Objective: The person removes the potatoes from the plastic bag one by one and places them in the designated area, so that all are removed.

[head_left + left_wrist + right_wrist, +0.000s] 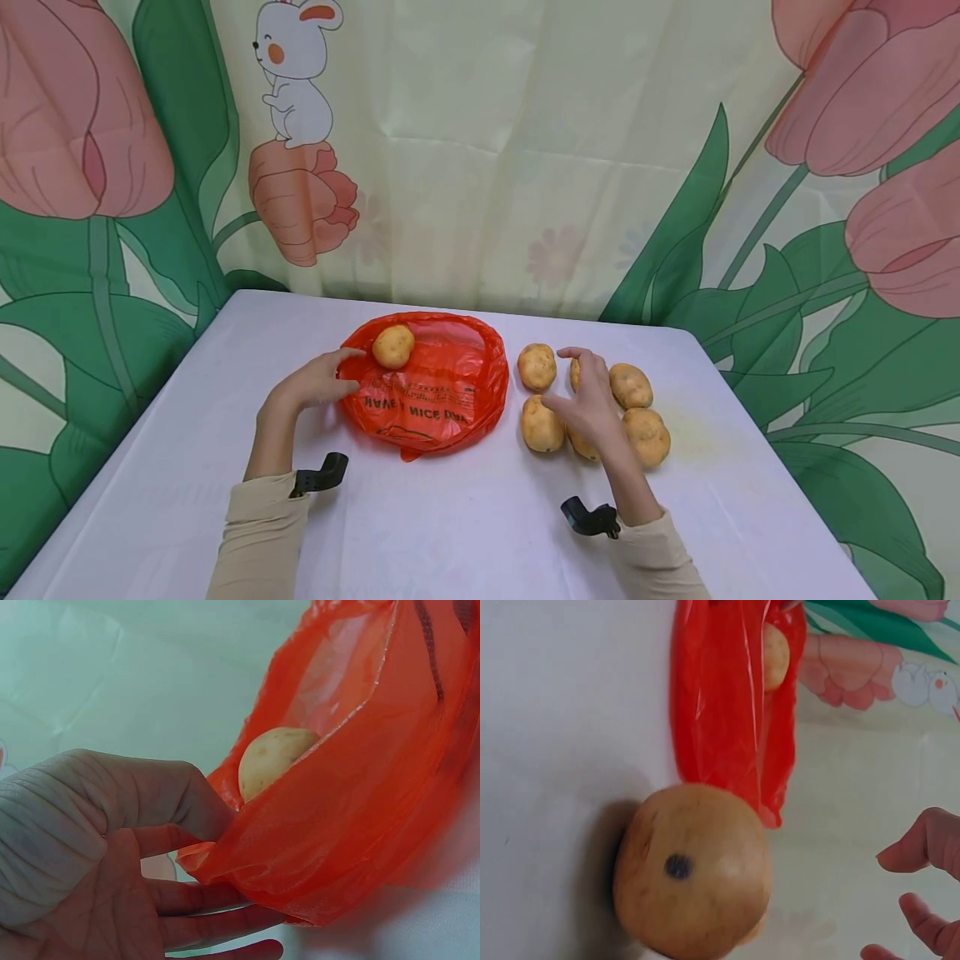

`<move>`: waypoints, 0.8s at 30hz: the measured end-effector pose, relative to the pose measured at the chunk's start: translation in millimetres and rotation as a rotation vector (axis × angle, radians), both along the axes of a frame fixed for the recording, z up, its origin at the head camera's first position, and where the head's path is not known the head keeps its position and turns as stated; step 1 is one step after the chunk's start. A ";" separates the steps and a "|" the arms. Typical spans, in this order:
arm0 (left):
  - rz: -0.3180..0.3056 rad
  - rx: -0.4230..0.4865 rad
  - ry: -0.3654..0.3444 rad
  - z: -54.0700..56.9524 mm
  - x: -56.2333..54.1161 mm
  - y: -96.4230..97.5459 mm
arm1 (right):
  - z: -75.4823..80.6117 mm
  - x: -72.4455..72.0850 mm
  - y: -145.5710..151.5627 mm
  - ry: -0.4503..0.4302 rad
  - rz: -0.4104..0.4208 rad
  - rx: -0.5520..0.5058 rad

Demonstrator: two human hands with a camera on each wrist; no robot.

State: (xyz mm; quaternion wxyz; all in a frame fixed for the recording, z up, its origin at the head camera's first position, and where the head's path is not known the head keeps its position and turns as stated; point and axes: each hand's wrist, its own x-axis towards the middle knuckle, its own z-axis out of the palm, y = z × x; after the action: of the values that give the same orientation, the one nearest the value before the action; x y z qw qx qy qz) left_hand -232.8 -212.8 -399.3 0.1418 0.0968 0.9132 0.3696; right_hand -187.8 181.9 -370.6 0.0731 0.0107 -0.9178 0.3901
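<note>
A red plastic bag with printed lettering lies spread with its mouth wide. One potato sits inside it, at the far left. My left hand pinches the bag's left edge; in the left wrist view the thumb is on one side and fingers pass behind the film. To the right of the bag, several potatoes lie in a cluster, among them a near-left potato. Above this cluster hovers my right hand, fingers apart and holding nothing, partly hiding some potatoes. A potato with a dark spot looms large in the right wrist view.
A white cloth covers the table. Behind its far edge hangs a curtain printed with tulips and a rabbit. A black wrist camera is strapped to the left forearm, another black wrist camera to the right.
</note>
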 end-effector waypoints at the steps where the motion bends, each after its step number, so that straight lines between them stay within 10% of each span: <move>1: 0.001 0.003 -0.003 -0.1 0.0 -0.2 | 0.3 -0.6 -3.4 0.003 0.005 -0.003; 24: 0.002 0.020 0.001 0.1 0.5 -1.1 | -0.7 -19.8 -69.9 0.042 0.112 -0.085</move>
State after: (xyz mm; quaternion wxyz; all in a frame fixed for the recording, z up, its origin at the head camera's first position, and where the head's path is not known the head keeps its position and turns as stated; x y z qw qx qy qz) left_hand -232.4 -213.9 -399.3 0.1401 0.0975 0.9096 0.3787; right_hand -207.6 112.0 -371.3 0.0708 0.0674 -0.8967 0.4317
